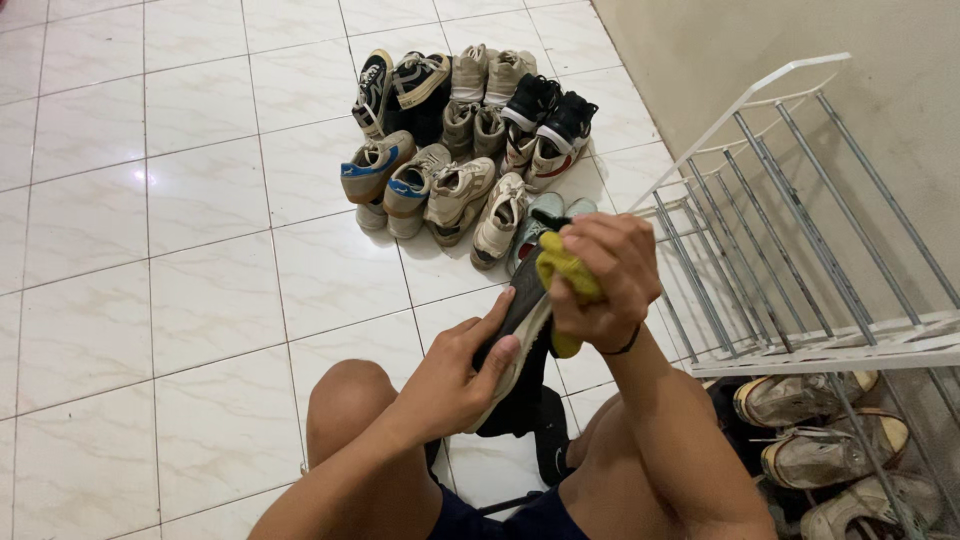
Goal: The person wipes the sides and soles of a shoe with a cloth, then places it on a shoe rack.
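A dark shoe (520,330) with a pale rubber sole is gripped by the left hand (455,375); a soft yellow cloth (565,275) is clenched in the right hand (605,280). At three o'clock, the metal rack (800,250) is cut off.

Left hand (455,375): lower centre of frame, forearm rising from bottom left, fingers curled upward, thumb extended, grasping | Right hand (600,280): centre of frame, just above the left, fist-like, fingers folded tight, band at wrist | Knees: bent, bare, flanking both forearms at bottom edge
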